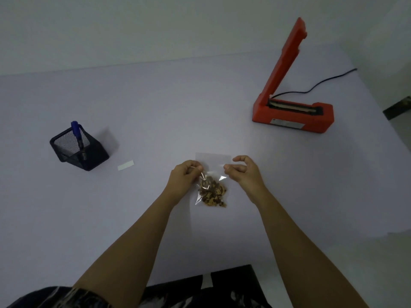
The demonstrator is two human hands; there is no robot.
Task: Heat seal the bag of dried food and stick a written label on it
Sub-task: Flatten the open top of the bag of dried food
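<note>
A: Where is the bag of dried food (211, 187) at this moment?

B: It lies on the table (155, 103), near the middle of the near edge, between the two hands. The food sits in the lower part, close to the person. The empty clear mouth of the bag points away, toward the far edge.

A: And the hands?

B: The left hand (185, 174) is closed in a pinch on the left side of the bag, just above the food. The right hand (244, 172) has curled fingers at the right side of the bag. Whether it really grips the film I cannot tell; the fingertips look to touch it or to be just beside it.

A: Which way must the bag go?

B: To the heat sealer (293, 116), which stands near the far right corner with its arm raised, so the slot is open. It lies to the right and farther than the bag, so the right hand is nearer to it. The long axis of the bag runs from near to far; the sealing bar runs almost left to right. I judge the open mouth can go across the bar with little turning.

A: The label (126, 165)?

B: It lies untouched, to the left, beside the pen holder (77, 147) with the pen (76, 132).
</note>
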